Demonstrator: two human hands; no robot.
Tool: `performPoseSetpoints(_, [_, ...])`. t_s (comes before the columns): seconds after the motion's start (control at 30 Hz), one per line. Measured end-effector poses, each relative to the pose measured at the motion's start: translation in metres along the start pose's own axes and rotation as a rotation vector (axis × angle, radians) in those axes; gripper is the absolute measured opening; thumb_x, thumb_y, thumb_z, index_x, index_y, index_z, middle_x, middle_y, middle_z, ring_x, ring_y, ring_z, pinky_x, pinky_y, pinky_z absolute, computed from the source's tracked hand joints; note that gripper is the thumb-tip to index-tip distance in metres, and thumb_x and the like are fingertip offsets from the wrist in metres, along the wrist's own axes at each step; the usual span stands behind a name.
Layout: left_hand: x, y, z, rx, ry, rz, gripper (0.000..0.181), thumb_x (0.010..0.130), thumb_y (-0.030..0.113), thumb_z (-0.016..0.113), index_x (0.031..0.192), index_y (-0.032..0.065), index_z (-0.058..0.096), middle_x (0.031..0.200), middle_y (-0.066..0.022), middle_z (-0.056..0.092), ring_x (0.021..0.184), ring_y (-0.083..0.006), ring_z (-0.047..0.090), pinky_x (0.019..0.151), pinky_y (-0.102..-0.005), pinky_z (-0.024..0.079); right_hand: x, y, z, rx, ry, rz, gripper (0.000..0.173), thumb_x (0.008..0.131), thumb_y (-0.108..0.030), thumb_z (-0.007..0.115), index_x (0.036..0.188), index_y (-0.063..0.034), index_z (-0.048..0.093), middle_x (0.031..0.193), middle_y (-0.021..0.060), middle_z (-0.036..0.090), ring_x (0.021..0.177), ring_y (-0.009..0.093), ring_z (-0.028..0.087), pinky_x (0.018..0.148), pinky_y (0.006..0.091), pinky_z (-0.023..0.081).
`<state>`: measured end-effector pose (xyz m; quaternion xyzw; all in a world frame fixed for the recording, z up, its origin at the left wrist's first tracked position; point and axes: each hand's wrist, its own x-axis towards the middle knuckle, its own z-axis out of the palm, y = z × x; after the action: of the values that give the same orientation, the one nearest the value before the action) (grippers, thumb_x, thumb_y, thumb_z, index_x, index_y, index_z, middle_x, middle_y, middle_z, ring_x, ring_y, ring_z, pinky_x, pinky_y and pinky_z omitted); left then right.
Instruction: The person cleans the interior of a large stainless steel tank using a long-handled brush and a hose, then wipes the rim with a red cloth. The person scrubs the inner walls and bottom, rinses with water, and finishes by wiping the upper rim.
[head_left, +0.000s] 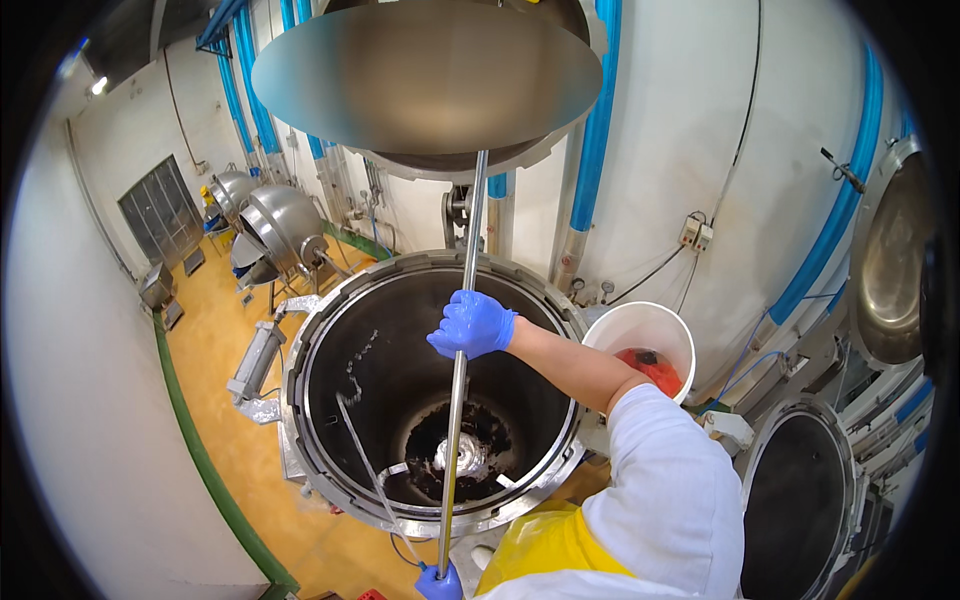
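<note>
My right hand (472, 326), in a blue glove, is shut around a long metal pole (472, 259). The pole slants over the open mouth of a large round steel vessel (352, 319). At the bottom edge of the picture my left hand (439, 583), gloved alike, grips the pole's near end. A thin stream of water (367, 459) runs from beside the left hand into the vessel and breaks into drops; its outlet is mostly hidden. Dark residue (491, 427) rings the shiny centre piece (461, 454) on the vessel's floor.
A white bucket (637, 319) holding something red stands right of the vessel. Above hangs a raised round lid (480, 163), partly blurred out. A cylinder actuator (259, 360) juts out on the left. Another open vessel (795, 495) is at right; steel tilting kettles (281, 221) stand farther back.
</note>
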<state>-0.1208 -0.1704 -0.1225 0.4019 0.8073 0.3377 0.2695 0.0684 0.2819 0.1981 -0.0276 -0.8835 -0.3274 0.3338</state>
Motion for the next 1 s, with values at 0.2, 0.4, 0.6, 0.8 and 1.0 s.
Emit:
performPoseSetpoints(0.2, [-0.013,0.010,0.002,0.005,0.010,-0.025,0.031,0.084,0.028,0.071,0.065,0.0047,0.061,0.054,-0.0137,0.051,0.048,-0.0273,0.045,0.049,-0.0429,0.036,-0.015,-0.009,0.005,0.061,-0.070,0.018,0.026,0.072,-0.025,0.066,0.060,-0.0180,0.044,0.051,-0.0003,0.039,0.050,0.019,0.045,0.054,0.0343,0.037])
performPoseSetpoints(0.4, [-0.010,-0.019,-0.023,0.053,0.034,0.019,0.028,0.083,0.027,0.070,0.067,0.0048,0.061,0.056,-0.0166,0.053,0.050,-0.0316,0.046,0.050,-0.0448,0.037,-0.013,-0.020,0.014,0.043,0.032,0.058,0.012,0.074,-0.025,0.069,0.071,-0.0191,0.059,0.051,-0.0019,0.041,0.049,0.018,0.047,0.053,0.0331,0.039])
performPoseSetpoints(0.6, [-0.058,-0.081,-0.043,0.077,-0.004,0.032,0.025,0.082,0.025,0.068,0.069,0.0048,0.062,0.057,-0.0189,0.053,0.050,-0.0351,0.046,0.050,-0.0464,0.037,-0.045,-0.090,0.028,0.195,-0.184,0.101,0.014,0.076,-0.030,0.068,0.069,-0.0215,0.059,0.051,-0.0018,0.047,0.050,0.019,0.052,0.053,0.0347,0.040])
performPoseSetpoints(0.8, [-0.067,-0.032,-0.055,0.069,-0.002,-0.131,0.024,0.084,0.024,0.067,0.072,0.0048,0.062,0.060,-0.0186,0.056,0.053,-0.0359,0.051,0.051,-0.0453,0.040,-0.038,-0.086,0.020,0.193,-0.202,0.131,0.018,0.076,-0.029,0.065,0.065,-0.0211,0.055,0.052,-0.0013,0.048,0.052,0.019,0.053,0.056,0.0354,0.040])
performPoseSetpoints(1.0, [-0.096,-0.070,-0.056,0.113,0.175,0.131,0.019,0.084,0.024,0.070,0.075,0.0080,0.065,0.063,-0.0173,0.058,0.054,-0.0354,0.055,0.053,-0.0431,0.047,-0.063,-0.126,0.023,0.327,-0.291,0.142,0.019,0.075,-0.030,0.065,0.064,-0.0192,0.053,0.052,-0.0001,0.050,0.053,0.021,0.055,0.059,0.0365,0.041])
